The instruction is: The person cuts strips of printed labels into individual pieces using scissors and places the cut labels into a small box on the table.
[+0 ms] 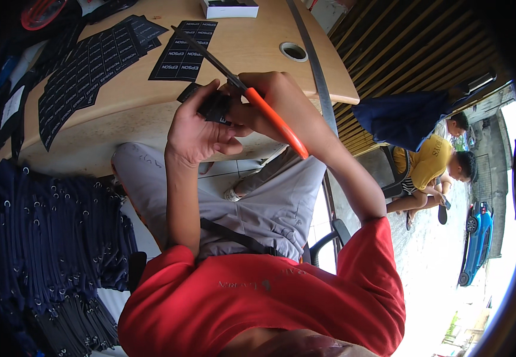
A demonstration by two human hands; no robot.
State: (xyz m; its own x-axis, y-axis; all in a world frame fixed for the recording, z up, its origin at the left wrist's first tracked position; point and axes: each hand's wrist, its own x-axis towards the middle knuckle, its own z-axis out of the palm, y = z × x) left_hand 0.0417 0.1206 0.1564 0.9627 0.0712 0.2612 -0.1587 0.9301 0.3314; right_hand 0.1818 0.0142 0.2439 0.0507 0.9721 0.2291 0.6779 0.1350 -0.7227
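My right hand point(273, 101) grips a pair of scissors point(264, 107) with orange handles; the long dark blades reach up and left over the desk edge. My left hand point(195, 131) pinches a small black printed label piece point(213, 106) right at the blades' base. Both hands are raised above my lap, just in front of the wooden desk point(240, 47). Black sheets of printed labels point(183, 50) lie on the desk beyond the blade tips.
More black label sheets point(85, 68) spread over the desk's left part. A white box point(229, 8) and a round cable hole point(293, 51) are at the far side. Dark blue garments point(44, 232) are stacked at left. Two people point(430, 169) sit outside at right near a blue car point(477, 241).
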